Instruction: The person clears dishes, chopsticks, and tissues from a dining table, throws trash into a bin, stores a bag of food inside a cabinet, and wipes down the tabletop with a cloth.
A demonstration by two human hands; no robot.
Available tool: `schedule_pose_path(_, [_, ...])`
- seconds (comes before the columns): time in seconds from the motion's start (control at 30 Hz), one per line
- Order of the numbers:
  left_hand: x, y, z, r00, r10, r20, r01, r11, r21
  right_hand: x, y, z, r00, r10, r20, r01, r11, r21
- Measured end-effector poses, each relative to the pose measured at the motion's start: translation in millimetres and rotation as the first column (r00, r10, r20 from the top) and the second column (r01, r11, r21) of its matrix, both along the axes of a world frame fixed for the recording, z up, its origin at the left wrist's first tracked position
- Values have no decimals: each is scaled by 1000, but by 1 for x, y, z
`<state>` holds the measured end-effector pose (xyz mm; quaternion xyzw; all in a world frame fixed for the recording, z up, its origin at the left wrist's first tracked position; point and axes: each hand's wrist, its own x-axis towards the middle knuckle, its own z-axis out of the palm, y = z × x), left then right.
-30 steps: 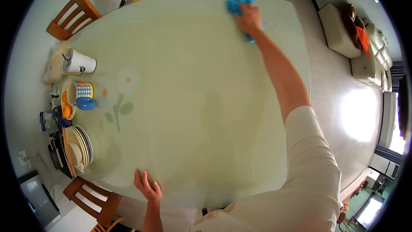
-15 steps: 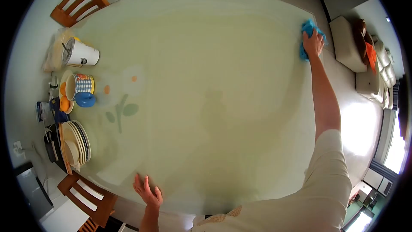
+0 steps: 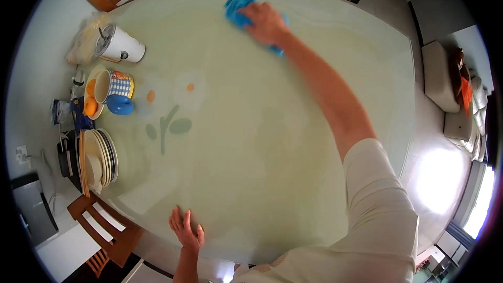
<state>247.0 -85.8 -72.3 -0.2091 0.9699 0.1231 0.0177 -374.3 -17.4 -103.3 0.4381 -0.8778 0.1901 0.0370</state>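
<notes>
While the left hand [image 3: 187, 230] is at the table's [image 3: 251, 141] near edge, fingers apart, the right hand [image 3: 264, 23] holds the cloth [image 3: 239, 10] down. Cloth is near the far edge, roughly mid-width. Long axis runs diagonally, far-left to near-right; thin tip points at far edge. Vs. earlier frame: cloth and right hand shift left from the right edge; left hand stays near-side.

Stacked plates [image 3: 108, 157] sit beside wooden sticks [image 3: 83, 165], near a brown chair [image 3: 126, 240].
</notes>
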Motion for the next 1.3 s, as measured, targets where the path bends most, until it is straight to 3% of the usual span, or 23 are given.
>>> schedule_pose_path(0.13, [-2, 1, 2, 1000, 9, 8, -9, 1000, -3, 113, 35, 20, 903, 385, 189, -374, 923, -95])
schedule_pose_path(0.2, [-1, -1, 4, 1000, 9, 8, -9, 1000, -5, 124, 79, 29, 814, 455, 362, -364, 884, -292])
schedule_pose_path(0.23, [-3, -2, 4, 1000, 7, 0, -7, 1000, 13, 109, 109, 43, 847, 433, 309, -312, 875, -371])
schedule_pose_path(0.27, [-4, -1, 3, 1000, 9, -5, -9, 999, 37, 84, 143, 36, 958, 186, 219, -100, 930, -353])
schedule_pose_path(0.3, [-2, -1, 2, 1000, 15, 0, -15, 999, 45, 52, 177, 32, 954, -111, 279, 210, 910, -357])
schedule_pose_path(0.33, [-2, -2, 1, 1000, 9, -6, -8, 999, 32, 20, 210, 30, 852, -366, 375, 497, 792, -356])
schedule_pose_path(0.37, [-1, -4, 0, 1000, 2, -10, -2, 1000, 18, -31, 254, 2, 837, -537, 101, 543, 797, -265])
schedule_pose_path(0.4, [0, -4, -1, 1000, 13, -5, -13, 1000, 22, -58, 279, -22, 700, -710, -82, 706, 705, -76])
schedule_pose_path(0.43, [0, -5, -1, 1000, 10, -9, -10, 1000, 27, -80, 274, -33, 680, -704, -205, 715, 699, -29])
schedule_pose_path(0.47, [0, -5, -2, 1000, 7, -12, -7, 1000, 30, -103, 259, -42, 654, -683, -325, 726, 687, 15])
schedule_pose_path(0.57, [1, -6, -4, 1000, 21, -16, -20, 999, 41, -131, 128, -25, 779, -581, -236, 598, 801, 1])
schedule_pose_path(0.67, [0, -5, -2, 999, 38, -2, -38, 998, 51, -127, -6, -20, 938, -293, -188, 281, 956, -87])
schedule_pose_path(0.77, [1, -6, -3, 998, 61, -3, -61, 997, 57, -81, -104, -23, 989, -55, -138, 33, 987, -156])
schedule_pose_path(0.87, [2, -5, -3, 998, 57, -19, -56, 997, 54, -6, -124, -13, 972, 217, -93, -234, 943, -236])
schedule_pose_path(1.0, [-1, -4, 1, 999, 51, 2, -51, 998, 35, 104, -90, -4, 854, 517, 51, -478, 821, -312])
schedule_pose_path(1.17, [-5, -1, 6, 998, 63, -4, -63, 998, 26, 229, 20, 25, 728, 652, 210, -597, 754, -274])
schedule_pose_path(1.23, [-3, 1, 9, 998, 66, 1, -66, 997, 47, 243, 70, 38, 692, 609, 387, -460, 786, -414])
schedule_pose_path(1.3, [-4, 0, 7, 998, 64, 0, -64, 998, 10, 217, 137, 43, 827, 302, 474, -105, 912, -397])
